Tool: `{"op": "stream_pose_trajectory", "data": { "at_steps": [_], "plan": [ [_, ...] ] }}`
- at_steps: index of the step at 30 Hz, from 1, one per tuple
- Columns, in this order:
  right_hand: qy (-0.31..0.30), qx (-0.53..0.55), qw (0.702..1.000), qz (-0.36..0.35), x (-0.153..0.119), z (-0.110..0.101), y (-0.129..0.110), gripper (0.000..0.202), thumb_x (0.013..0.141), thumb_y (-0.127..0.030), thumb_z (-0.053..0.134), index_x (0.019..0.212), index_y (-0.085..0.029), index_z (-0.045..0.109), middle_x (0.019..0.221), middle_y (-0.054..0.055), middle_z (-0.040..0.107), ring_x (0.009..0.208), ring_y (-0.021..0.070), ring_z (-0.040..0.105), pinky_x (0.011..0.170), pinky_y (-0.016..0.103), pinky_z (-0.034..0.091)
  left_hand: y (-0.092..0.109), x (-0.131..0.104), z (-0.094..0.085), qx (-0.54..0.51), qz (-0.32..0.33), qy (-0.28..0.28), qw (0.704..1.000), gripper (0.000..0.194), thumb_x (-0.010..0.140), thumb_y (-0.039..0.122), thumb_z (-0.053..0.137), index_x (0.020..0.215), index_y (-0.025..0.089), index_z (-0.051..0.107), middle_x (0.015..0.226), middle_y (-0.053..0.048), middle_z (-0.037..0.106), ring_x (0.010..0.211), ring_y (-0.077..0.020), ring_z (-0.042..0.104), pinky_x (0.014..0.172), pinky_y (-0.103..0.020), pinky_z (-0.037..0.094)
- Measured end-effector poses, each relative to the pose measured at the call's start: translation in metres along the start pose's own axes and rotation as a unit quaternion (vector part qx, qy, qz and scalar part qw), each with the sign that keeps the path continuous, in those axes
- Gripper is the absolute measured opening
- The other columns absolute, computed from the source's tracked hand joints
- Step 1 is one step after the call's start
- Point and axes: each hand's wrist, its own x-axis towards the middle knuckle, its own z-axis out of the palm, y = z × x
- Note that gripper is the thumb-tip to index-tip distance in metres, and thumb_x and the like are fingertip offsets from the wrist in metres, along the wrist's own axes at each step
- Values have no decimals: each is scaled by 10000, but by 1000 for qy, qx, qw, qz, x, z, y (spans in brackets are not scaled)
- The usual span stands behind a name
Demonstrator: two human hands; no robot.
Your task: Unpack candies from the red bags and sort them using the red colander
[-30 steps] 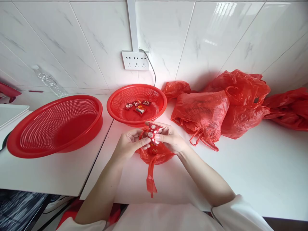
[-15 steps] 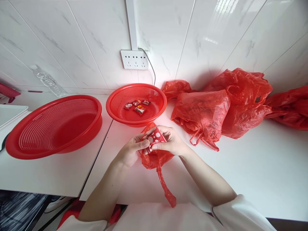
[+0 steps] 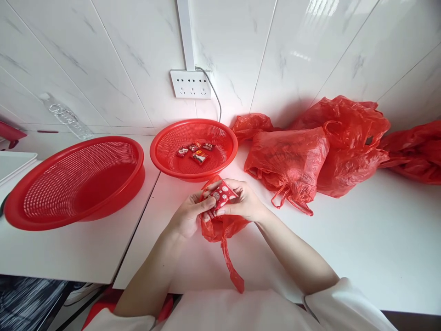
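Note:
A small red snack packet (image 3: 223, 195) with white round prints is pinched between both hands. My left hand (image 3: 192, 212) grips its left side, thumb on the front. On the other side my right hand (image 3: 245, 201) closes on the packet's edge. Directly beneath them lies a red plastic bag (image 3: 220, 230), its handle strip trailing toward my body; what the bag contains is hidden. Just beyond my hands stands a red mesh basket (image 3: 161, 158) with several small wrapped packets (image 3: 200, 157) lying in it.
A larger red basket (image 3: 17, 209) stands at the left. Several full red plastic bags (image 3: 289, 156) lie at the right against the tiled wall. A clear plastic bottle (image 3: 67, 117) and a power socket panel (image 3: 191, 84) are at the back. A seam crosses the white table (image 3: 344, 257).
Both hands stay on the packet, which has turned very slightly. The bag's trailing strip has shifted a little to the left. The view has moved slightly.

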Motion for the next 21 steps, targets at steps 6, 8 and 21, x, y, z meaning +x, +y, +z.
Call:
{"op": "stream_pose_trajectory", "data": {
  "at_steps": [6, 8, 21],
  "plan": [
    [-9, -32, 999, -23, 1, -2, -4, 330, 755, -245, 736, 1054, -175, 616, 933, 43, 666, 789, 155, 650, 773, 322, 535, 16, -10, -1, 164, 31, 53, 985, 263, 756, 415, 698, 680, 172, 632, 563, 8, 557, 459, -86, 481, 478, -237, 380],
    [25, -83, 996, -28, 1, -3, -7, 250, 788, -275, 705, 994, -171, 609, 830, 19, 643, 731, 137, 623, 732, 296, 521, 23, -16, -1, 237, 49, 126, 962, 251, 777, 430, 672, 767, 181, 638, 606, 9, 573, 459, -85, 489, 477, -231, 389],
    [-89, -651, 741, 138, -18, -10, -19, 295, 944, -384, 435, 972, -158, 622, 802, 87, 664, 841, 246, 620, 866, 409, 428, 41, -35, -5, 319, 137, 264, 900, 208, 849, 367, 575, 760, 187, 628, 590, 18, 490, 414, -52, 305, 396, -215, 234]
  ]
}}
